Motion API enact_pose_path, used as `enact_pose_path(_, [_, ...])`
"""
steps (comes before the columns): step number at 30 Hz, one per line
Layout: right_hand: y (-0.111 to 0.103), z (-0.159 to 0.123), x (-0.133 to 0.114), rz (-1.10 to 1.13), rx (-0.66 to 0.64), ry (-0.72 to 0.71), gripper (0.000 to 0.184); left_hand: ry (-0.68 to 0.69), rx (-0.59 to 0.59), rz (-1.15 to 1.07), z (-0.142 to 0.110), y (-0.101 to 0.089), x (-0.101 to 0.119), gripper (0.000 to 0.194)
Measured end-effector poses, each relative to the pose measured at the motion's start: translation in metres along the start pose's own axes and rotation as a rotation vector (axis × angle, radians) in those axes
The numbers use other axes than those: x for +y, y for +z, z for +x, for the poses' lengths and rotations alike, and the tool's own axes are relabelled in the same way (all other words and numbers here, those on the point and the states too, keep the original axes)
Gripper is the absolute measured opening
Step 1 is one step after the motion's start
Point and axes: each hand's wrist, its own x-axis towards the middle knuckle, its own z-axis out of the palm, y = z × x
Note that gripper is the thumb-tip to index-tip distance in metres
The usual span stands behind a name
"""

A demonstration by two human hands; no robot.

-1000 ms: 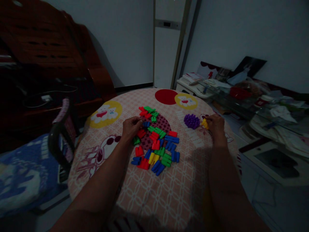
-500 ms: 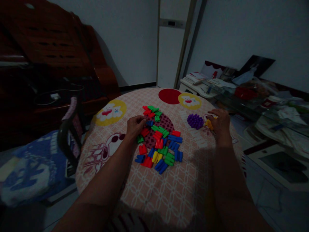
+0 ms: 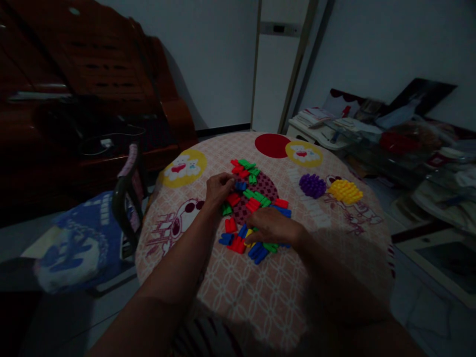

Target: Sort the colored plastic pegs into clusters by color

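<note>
Plastic building blocks with rounded, bullet-like ends lie loose on the round table. My left hand (image 3: 219,191) rests at the pile's left side, thumb and fingers pinched together beside a blue block (image 3: 241,186); whatever is between the fingertips is hidden. Over the near part of the pile, my right hand (image 3: 273,224) points down with curled fingers on a yellow block (image 3: 251,237), partly covering it. Close by are red blocks (image 3: 237,244), blue blocks (image 3: 258,253) and green blocks (image 3: 258,198). To the right sit a purple cluster (image 3: 313,186) and a yellow cluster (image 3: 345,191) of blocks.
A patterned cloth covers the round table (image 3: 230,282). At left stands a chair (image 3: 126,198) with a blue cloth seat, and behind it a wooden sofa (image 3: 107,69). A cluttered glass-topped cabinet (image 3: 357,144) is at right.
My right hand has left the yellow cluster and moved left to the loose pile, onto a yellow block. My left hand stays beside the blue block. The view has shifted slightly.
</note>
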Motion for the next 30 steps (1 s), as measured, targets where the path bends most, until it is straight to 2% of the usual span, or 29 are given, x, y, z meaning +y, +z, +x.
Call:
enact_pose_path(2, [0.009, 0.002, -0.004, -0.057, 0.013, -0.006, 0.036, -0.010, 0.004, 0.002, 0.000, 0.000, 0.000, 0.025])
enact_pose_path(4, [0.012, 0.003, -0.006, -0.097, 0.017, -0.023, 0.039, -0.006, 0.008, 0.004, 0.000, 0.000, 0.000, 0.024])
enact_pose_path(7, [0.004, 0.002, -0.006, -0.075, 0.029, -0.049, 0.031, -0.005, 0.007, 0.000, 0.000, 0.000, 0.001, 0.024])
enact_pose_path(9, [-0.007, -0.001, -0.001, -0.017, 0.096, -0.010, 0.031, -0.011, 0.003, 0.001, 0.000, -0.001, 0.001, 0.024])
enact_pose_path(13, [-0.028, -0.016, 0.028, 0.053, 0.332, 0.210, 0.028, 0.000, -0.003, 0.020, 0.000, -0.001, 0.003, 0.025])
enact_pose_path(16, [-0.033, -0.032, 0.065, -0.049, 0.474, 0.422, 0.016, 0.001, -0.004, 0.010, 0.000, -0.002, 0.004, 0.025])
enact_pose_path(18, [-0.032, -0.041, 0.089, -0.166, 0.509, 0.581, 0.015, 0.009, -0.001, 0.008, 0.000, -0.002, 0.003, 0.024])
enact_pose_path(20, [-0.029, -0.047, 0.108, -0.252, 0.472, 0.711, 0.019, 0.018, 0.005, 0.011, 0.001, -0.002, 0.001, 0.024])
enact_pose_path(23, [-0.025, -0.050, 0.123, -0.283, 0.291, 0.796, 0.021, 0.015, 0.001, 0.029, 0.002, -0.002, -0.002, 0.025])
enact_pose_path(26, [-0.022, -0.047, 0.121, -0.266, 0.150, 0.773, 0.023, 0.014, -0.003, 0.041, 0.003, -0.002, -0.004, 0.025])
enact_pose_path(30, [-0.018, -0.041, 0.112, -0.254, 0.153, 0.703, 0.026, 0.003, -0.003, 0.014, 0.003, -0.001, -0.006, 0.026])
